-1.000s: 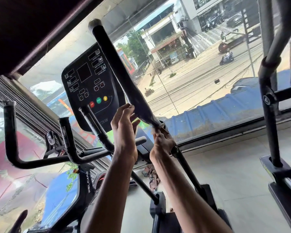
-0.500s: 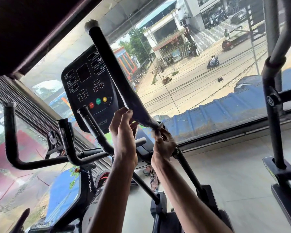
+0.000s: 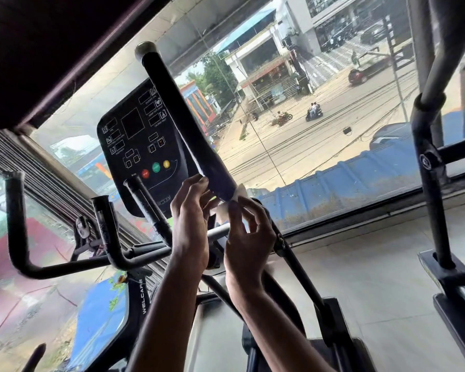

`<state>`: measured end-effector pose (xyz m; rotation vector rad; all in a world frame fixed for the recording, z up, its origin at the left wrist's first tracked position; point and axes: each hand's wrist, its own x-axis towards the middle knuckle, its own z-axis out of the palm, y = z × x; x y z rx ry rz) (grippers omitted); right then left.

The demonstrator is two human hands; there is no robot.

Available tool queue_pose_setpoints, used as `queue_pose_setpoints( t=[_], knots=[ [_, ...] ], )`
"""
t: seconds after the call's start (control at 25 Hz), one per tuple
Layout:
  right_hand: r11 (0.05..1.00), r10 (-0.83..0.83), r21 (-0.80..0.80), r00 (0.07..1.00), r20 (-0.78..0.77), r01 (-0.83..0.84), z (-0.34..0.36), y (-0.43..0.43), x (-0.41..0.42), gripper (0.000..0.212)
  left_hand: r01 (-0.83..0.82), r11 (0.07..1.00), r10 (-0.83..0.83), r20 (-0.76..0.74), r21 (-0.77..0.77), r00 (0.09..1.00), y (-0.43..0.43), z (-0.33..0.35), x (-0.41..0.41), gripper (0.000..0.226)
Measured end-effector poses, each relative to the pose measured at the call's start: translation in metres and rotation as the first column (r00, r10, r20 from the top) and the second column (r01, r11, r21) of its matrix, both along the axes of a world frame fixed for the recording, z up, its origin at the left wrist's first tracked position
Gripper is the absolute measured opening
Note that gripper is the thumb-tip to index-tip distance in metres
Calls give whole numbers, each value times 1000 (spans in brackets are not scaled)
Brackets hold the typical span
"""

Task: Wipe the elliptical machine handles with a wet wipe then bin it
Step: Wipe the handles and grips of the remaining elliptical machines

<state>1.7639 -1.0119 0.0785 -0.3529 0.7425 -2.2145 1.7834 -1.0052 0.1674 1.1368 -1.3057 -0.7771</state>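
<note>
**Wipe at the foot of the long handle grip**

The frame of the elliptical carries the name WELCARE (image 3: 143,296) in white letters running up the black upright. Above it the dark console (image 3: 134,135) has a row of round buttons: a red one (image 3: 145,173) with a small white word that looks like STOP, a green one (image 3: 156,167) and a yellow one (image 3: 166,164). The other small labels on the panel are too fine to read.

The long black handle (image 3: 177,108) slants up across the console and hides its right edge. The wet wipe (image 3: 239,193) is white and sits at the lower end of that handle's foam grip. The right hand (image 3: 249,237) pinches it there between thumb and forefinger, the other fingers loosely curled. The left hand (image 3: 191,218) is just beside it, fingers nearly straight, tips touching the grip; whether it has any of the wipe I cannot tell.

To the left are the short fixed handlebars (image 3: 105,232). At the far right stands a second machine (image 3: 427,162). The window (image 3: 320,135) looks down on a street with motorbikes
</note>
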Motion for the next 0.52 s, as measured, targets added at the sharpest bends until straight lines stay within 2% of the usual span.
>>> queue_pose_setpoints(
  t=[0.08,0.2,0.32,0.4,0.52],
  knots=[
    [996,-61,-62,997,-49,58,0,-1,0,9,13,1000,-13,4,19,1000,2,1,2,18],
    [994,-106,-37,992,-62,104,1,-2,0,9,27,999,-27,0,31,1000,5,1,1,20],
    [979,-201,-33,961,-190,199,7,-1,1,11,7,998,-7,-5,68,1000,6,1,0,28],
    [947,-321,-96,883,-342,307,5,-4,-3,10,26,997,-21,-64,72,998,7,3,0,34],
    [873,-486,-249,692,-535,420,-1,-7,-17,11,66,994,-49,-193,82,980,7,5,6,44]
  ],
)
